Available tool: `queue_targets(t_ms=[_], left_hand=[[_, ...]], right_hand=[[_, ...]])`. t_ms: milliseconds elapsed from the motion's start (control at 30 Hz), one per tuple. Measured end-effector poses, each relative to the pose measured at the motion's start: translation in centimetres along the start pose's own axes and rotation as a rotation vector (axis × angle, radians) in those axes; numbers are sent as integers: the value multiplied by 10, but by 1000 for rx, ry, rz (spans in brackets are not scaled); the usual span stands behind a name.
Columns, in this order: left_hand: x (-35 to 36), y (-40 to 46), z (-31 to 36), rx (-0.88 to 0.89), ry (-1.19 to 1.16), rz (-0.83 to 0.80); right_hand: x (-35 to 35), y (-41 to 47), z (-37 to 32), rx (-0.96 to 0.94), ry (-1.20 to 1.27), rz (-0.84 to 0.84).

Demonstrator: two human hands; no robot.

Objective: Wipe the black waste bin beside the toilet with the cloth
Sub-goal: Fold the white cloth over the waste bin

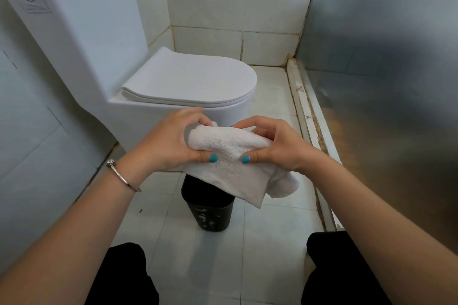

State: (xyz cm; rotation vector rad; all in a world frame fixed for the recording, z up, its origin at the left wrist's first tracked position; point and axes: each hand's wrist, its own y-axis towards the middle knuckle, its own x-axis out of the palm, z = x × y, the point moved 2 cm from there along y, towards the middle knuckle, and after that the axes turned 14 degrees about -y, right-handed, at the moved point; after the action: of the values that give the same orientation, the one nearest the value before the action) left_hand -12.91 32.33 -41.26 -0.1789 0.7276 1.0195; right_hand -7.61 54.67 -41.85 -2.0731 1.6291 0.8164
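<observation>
A white cloth (pixel 230 158) hangs between both hands above the floor. My left hand (pixel 173 141) pinches its left end and my right hand (pixel 275 146) pinches its right end, thumbs on the near side. Below the cloth stands the black waste bin (pixel 210 213), upright on the floor tiles, with pale smears on its front. The cloth's lower edge hides the far part of the bin's rim. The cloth is held clear above the bin, apart from it.
A white toilet (pixel 188 82) with its lid down stands behind the bin, its tank (pixel 74 20) at the left. A metal-faced panel (pixel 384 69) with a stained sill (pixel 309 119) runs along the right. My knees in black (pixel 124 277) are at the bottom.
</observation>
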Motion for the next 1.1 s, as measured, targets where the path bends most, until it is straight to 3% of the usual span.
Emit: queue_targets(t_ms=[200, 567, 800, 933, 1100], left_hand=[[1, -1, 5, 12, -530, -102], [0, 0, 14, -34, -590, 15], [5, -2, 17, 18, -673, -84], [7, -5, 26, 75, -748, -147], [12, -5, 30, 99, -764, -189]], right_hand=[[-3, -2, -1, -26, 121, -61], [0, -10, -2, -19, 45, -163], [-3, -9, 0, 20, 11, -123], [2, -6, 5, 125, 210, -172], [16, -12, -16, -21, 284, -319]])
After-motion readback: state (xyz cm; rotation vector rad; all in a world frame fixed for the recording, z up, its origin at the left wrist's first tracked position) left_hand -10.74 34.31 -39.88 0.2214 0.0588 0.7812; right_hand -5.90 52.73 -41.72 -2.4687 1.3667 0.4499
